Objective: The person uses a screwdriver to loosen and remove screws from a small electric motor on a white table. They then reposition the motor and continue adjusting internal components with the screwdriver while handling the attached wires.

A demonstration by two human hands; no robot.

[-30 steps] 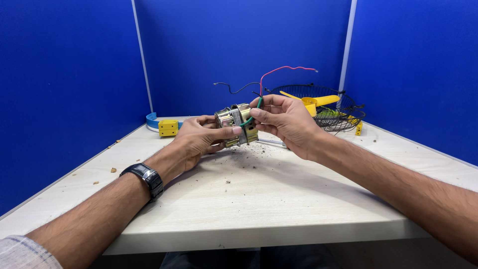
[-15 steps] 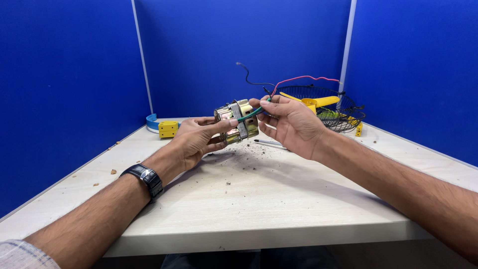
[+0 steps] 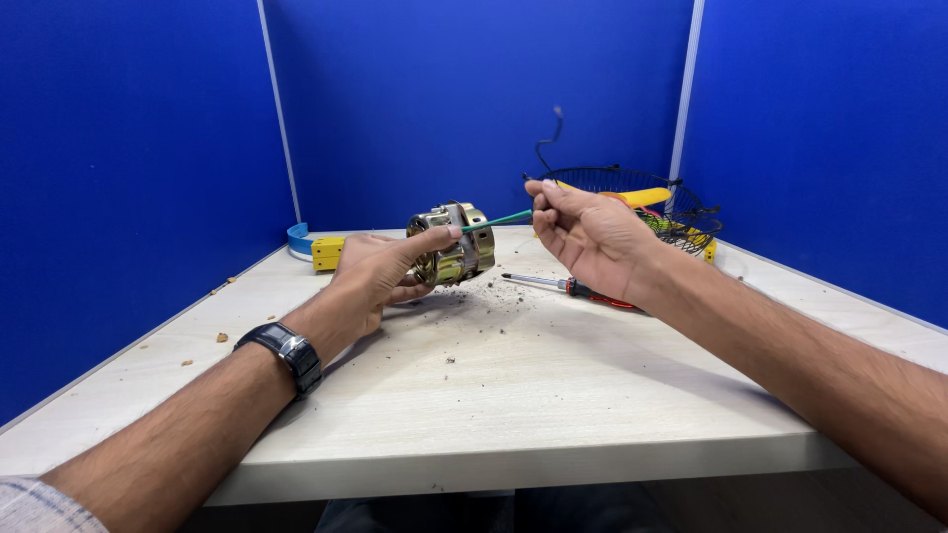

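While gripping a brass motor [image 3: 452, 243] above the table [image 3: 513, 395], left hand [image 3: 380, 268] fingers curled round it, right hand [image 3: 585, 232] fingertips pinching a green wire [image 3: 497, 220], screwdriver [image 3: 568, 286] lying nearby.

— What is the motor housing [image 3: 452, 244] made of?

— Glossy, brass-toned metal is shown, ribbed and reflective. The wire [image 3: 497, 220] drawn from it is sheathed in smooth green plastic.

— And the desk [image 3: 513, 395]?

— A matt, pale wood-grain laminate is seen, dusted with dark gritty crumbs.

— The other pieces?

— The screwdriver [image 3: 571, 287] is given a polished metal shaft and a red and black plastic handle. The basket [image 3: 681, 212] is formed of thin black wire. A metal-cased wristwatch [image 3: 284, 348] is worn on a dark strap.
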